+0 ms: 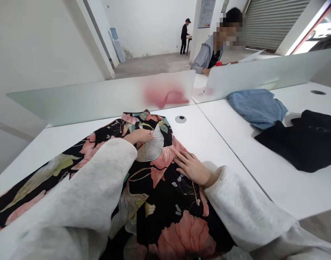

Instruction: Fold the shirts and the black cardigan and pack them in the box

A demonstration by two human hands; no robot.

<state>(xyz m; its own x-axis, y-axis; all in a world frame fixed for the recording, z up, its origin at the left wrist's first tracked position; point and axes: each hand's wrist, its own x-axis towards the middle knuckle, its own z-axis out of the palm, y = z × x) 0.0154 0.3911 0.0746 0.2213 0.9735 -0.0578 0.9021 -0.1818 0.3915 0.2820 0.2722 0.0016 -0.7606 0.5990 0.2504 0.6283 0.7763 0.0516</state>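
A black shirt with large pink flowers and pale leaves is spread on the white table, its collar pointing away from me. One long sleeve stretches out to the left. My left hand is at the upper front below the collar, its fingers drawn together on the fabric; the fingertips are partly hidden. Just beside it lies a grey-striped patch of the print. My right hand rests flat on the shirt's right side, fingers stretched out and slightly spread.
Folded blue denim and a black garment lie on the right-hand table. Frosted dividers edge the tables, with something red blurred behind one. A person sits beyond them; another person stands farther back.
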